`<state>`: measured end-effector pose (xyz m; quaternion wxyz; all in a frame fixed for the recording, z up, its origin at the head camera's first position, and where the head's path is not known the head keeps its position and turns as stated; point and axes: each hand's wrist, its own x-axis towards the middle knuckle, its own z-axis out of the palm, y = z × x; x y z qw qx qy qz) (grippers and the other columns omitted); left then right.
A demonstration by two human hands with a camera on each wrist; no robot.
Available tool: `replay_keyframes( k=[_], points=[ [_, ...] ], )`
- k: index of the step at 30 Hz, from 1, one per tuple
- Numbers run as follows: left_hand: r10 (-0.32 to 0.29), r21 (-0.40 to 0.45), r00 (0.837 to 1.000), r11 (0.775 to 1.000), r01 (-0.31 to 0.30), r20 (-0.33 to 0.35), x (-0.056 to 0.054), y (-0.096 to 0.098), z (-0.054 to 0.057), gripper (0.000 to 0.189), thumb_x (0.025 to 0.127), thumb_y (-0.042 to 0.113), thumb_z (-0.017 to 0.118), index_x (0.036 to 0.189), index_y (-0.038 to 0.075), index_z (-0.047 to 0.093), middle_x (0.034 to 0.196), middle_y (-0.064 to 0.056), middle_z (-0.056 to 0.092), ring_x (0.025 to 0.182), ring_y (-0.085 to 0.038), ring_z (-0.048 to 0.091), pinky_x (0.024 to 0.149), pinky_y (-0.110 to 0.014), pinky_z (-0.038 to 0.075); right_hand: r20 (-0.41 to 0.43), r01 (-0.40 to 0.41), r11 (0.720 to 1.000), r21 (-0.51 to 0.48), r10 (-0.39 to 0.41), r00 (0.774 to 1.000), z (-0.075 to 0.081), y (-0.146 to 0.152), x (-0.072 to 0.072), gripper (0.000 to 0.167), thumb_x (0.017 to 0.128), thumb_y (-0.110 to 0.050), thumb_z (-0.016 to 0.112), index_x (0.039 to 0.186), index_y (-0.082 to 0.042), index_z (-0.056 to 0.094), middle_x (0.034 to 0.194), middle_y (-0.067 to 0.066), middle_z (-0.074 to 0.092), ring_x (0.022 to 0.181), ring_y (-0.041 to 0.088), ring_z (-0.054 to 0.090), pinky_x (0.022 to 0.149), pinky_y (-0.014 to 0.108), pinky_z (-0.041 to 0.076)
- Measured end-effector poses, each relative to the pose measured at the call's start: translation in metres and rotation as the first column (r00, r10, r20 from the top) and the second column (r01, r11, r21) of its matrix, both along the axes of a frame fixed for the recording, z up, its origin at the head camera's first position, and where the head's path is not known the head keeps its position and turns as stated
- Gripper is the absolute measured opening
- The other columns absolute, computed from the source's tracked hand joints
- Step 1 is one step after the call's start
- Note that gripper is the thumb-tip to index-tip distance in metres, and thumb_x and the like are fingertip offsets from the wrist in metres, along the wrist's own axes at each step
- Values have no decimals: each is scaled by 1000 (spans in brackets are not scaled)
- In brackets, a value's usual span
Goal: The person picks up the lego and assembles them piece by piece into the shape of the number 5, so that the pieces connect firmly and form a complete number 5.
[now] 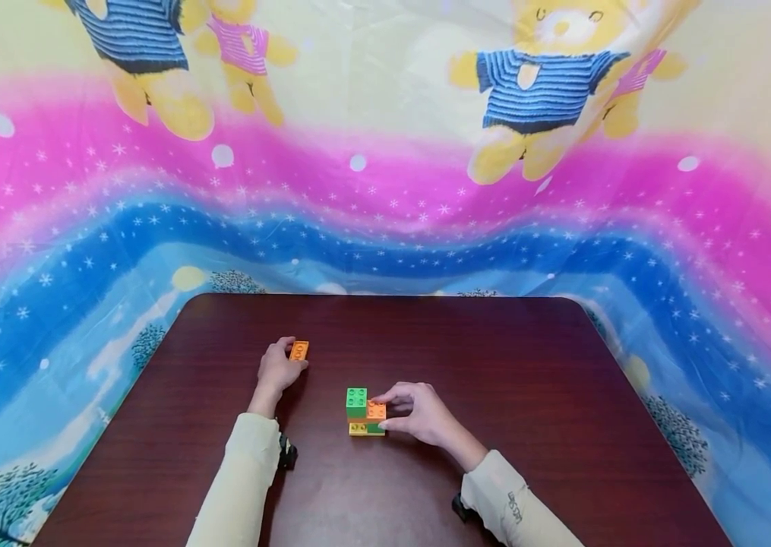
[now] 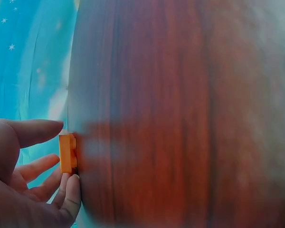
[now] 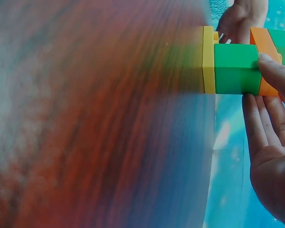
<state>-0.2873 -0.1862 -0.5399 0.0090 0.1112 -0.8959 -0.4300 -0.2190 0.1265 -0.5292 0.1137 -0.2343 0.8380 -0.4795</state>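
My left hand (image 1: 280,368) is at the far left of the table, thumb and fingers at opposite ends of a thin orange toy brick (image 1: 299,351). In the left wrist view this orange brick (image 2: 65,153) has its studs facing the table. Near the middle, the right hand (image 1: 424,414) grips a small stack of toy bricks at its right side. The stack has a yellow brick (image 3: 208,60) at the bottom, a green brick (image 3: 236,69) over it, then an orange brick (image 1: 376,410). A second green brick (image 1: 356,401) tops the left half. The right thumb (image 3: 275,73) overlaps the stack's orange layer.
Everything stands on a dark reddish-brown table (image 1: 529,365) with rounded far corners. A printed cloth (image 1: 385,190) with bears and snowflakes hangs behind and around the table. Dark wrist cameras sit at both light sleeves (image 1: 238,471).
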Motion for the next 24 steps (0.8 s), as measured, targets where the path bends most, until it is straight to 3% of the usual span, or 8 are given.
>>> replay_keyframes(
  k=[5,9,16,24],
  points=[
    [-17,-90,1000,996,15,-17,-1,4,2,64,92,9,74,149,0,48,138,-27,55,120,-43,53,105,-57,42,14,0,1000,-1,0,1000,0,0,1,39,82,-17,89,119,-23,78,114,-4,73,105,17,74,89,33,60],
    [-28,-96,1000,995,27,-8,-2,6,4,58,95,9,69,149,0,48,135,-27,58,117,-41,56,104,-56,44,23,1,1000,7,-1,1000,-1,-1,1,40,82,-18,89,120,-25,78,115,-5,72,107,17,73,90,33,60],
    [-21,56,1000,998,21,0,2,8,9,58,100,9,64,154,4,43,139,-26,57,121,-40,55,103,-52,48,10,-2,1000,6,2,1000,0,0,1,40,83,-17,89,121,-24,78,114,-5,72,107,17,73,90,33,60],
    [-59,206,998,977,61,-17,5,10,16,65,101,6,64,159,11,37,142,-24,54,119,-37,58,94,-41,54,0,-1,1000,-3,1,1000,0,1,-1,40,82,-16,89,119,-23,78,113,-4,73,103,15,73,90,32,60]
  ],
)
